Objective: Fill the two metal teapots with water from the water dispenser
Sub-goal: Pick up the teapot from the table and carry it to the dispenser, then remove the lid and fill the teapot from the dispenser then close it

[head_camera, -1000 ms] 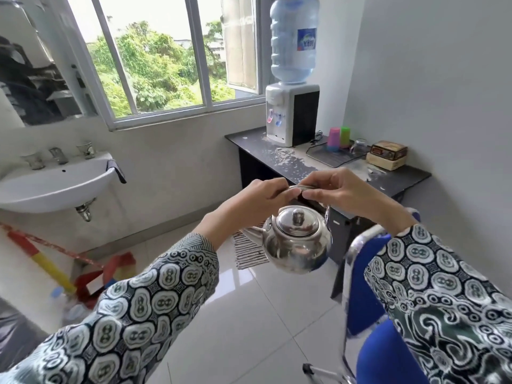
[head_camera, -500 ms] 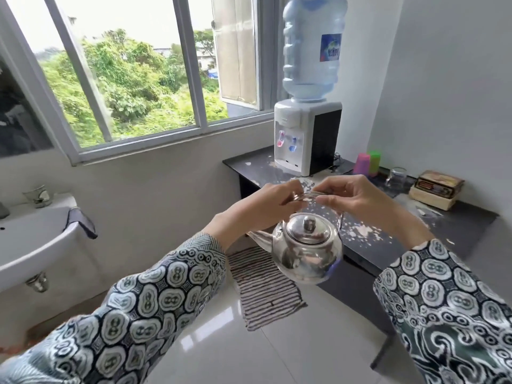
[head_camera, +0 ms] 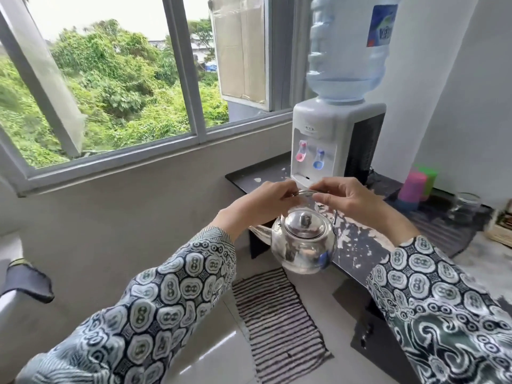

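Observation:
A shiny metal teapot [head_camera: 303, 249] with its lid on hangs in the air at the near edge of a dark table [head_camera: 260, 174], spout pointing left. My left hand [head_camera: 263, 203] and my right hand [head_camera: 352, 199] both pinch its wire handle from either side. Just behind the hands stands the white water dispenser [head_camera: 332, 139] with a pink tap [head_camera: 300, 154], a blue tap [head_camera: 318, 160] and a large blue bottle [head_camera: 349, 48] on top. Only one teapot is in view.
Pink and green plastic cups [head_camera: 415, 184] and a glass jar [head_camera: 465, 207] stand on a dark tray at the right. A striped mat [head_camera: 277, 320] lies on the tiled floor below. A window is at the left, a white wall at the right.
The view has closed in on the dispenser and table. The teapot, still held by both hands, now hangs just in front of the taps at the table edge.

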Demonstrator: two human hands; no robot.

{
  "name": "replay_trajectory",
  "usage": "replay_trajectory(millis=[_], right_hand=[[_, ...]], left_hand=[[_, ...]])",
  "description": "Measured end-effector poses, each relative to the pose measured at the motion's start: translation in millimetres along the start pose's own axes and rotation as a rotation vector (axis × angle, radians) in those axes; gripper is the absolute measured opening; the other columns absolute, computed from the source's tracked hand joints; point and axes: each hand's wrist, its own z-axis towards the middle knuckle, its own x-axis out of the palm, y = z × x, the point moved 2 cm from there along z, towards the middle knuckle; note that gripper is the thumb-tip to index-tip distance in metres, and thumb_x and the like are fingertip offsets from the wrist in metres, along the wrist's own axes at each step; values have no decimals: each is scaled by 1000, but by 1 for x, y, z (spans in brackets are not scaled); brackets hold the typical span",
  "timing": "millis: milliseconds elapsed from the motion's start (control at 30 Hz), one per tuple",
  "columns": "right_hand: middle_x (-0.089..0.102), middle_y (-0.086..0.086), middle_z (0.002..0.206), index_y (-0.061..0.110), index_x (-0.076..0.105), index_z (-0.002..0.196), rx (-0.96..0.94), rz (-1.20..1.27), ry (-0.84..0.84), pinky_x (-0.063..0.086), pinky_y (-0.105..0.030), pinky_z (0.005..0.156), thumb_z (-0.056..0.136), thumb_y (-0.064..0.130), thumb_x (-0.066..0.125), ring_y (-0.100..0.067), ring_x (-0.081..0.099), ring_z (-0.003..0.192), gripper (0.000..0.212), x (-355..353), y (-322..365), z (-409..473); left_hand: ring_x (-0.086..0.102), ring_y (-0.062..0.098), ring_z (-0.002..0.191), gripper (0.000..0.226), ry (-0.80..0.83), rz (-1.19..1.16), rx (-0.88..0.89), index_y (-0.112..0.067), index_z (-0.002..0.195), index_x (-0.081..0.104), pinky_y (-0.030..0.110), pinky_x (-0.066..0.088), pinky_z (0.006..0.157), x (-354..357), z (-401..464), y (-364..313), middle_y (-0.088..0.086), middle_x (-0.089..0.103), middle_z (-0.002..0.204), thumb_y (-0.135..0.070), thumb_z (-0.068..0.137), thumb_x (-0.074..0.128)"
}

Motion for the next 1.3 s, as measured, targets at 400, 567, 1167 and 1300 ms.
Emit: replay_trajectory(millis=[400,567,1167,1300], right_hand=[[64,-13,106,15,62,101,110,47,52,47,-23,90,89,5,52,-17,61,100,19,-10,-112,200],[62,-17,108,6,64,103,184,26,12,46,-27,94,89,3,51,-20,60,104,19,0,-175,263],[63,5,108,20,63,105,594,3,-360,37,-14,93,87,6,53,-7,55,105,26,55,-303,410],[64,7,105,17,65,103,586,-62,-363,37,-8,91,84,5,58,-5,56,102,24,61,-306,414]], left_hand=[[50,17,66,28,61,-54,-45,-18,81,45,30,34,62,10,171,156,-2,55,72,-41,95,41],[45,18,72,31,131,-82,-10,-13,84,46,30,31,64,29,229,219,-13,41,65,-40,96,39],[45,13,70,25,350,-349,176,-11,81,49,17,33,60,88,400,401,0,55,76,-33,93,51],[48,13,77,19,312,-345,250,-15,85,54,19,31,67,99,399,418,-5,54,80,-34,90,54]])
